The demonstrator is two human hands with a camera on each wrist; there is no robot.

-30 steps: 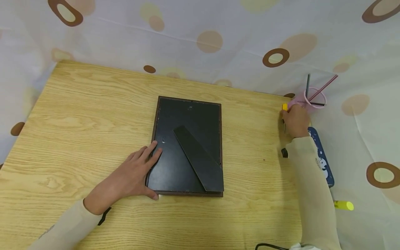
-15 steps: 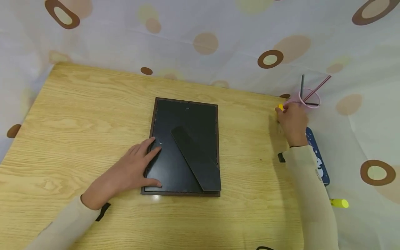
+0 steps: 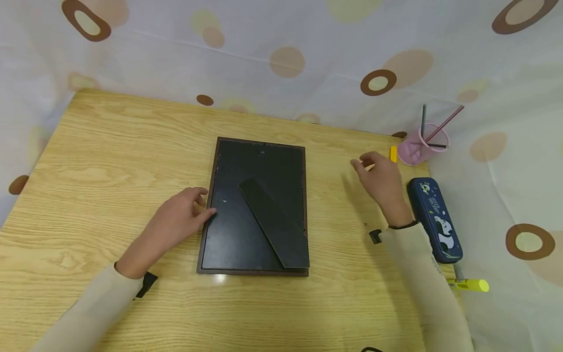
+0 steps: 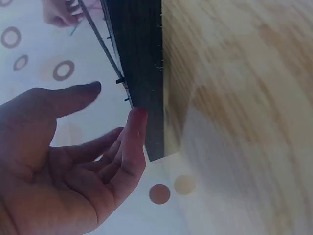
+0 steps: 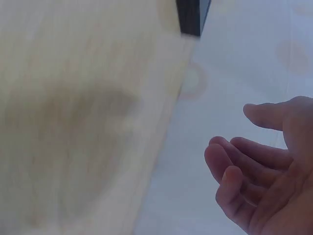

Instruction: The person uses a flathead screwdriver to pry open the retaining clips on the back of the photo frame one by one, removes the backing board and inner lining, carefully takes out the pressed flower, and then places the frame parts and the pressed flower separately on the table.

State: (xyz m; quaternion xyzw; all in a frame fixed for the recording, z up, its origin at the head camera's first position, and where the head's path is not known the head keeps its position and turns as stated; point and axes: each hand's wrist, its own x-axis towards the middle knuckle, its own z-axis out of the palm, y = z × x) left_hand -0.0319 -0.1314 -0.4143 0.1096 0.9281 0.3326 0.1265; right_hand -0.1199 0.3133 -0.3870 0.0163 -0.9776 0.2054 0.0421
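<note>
A dark picture frame [image 3: 233, 234] lies back side up on the table, its black stand leg [image 3: 277, 225] slanting across the backing. At the frame's left edge is my left hand [image 3: 173, 225], fingers loosely bent, thumb near the backing; the left wrist view shows a finger at the frame's side [image 4: 144, 73], gripping nothing. My right hand [image 3: 381, 181] is above the table to the right of the frame, fingers relaxed and holding nothing. Just beyond it a yellow-handled tool [image 3: 393, 154] stands beside the pink cup [image 3: 409, 151]; its lower part is hidden behind the hand.
Pencils stick out of the pink cup at the back right corner. A dark blue panda pencil case [image 3: 433, 215] lies along the right edge, with a yellow marker [image 3: 472, 285] below it. A patterned cloth [image 3: 246, 39] hangs behind the wooden table [image 3: 123, 156].
My right hand has let go of the yellow-handled tool by the cup and moved left. My left hand has drawn back from the backing to the frame's left edge.
</note>
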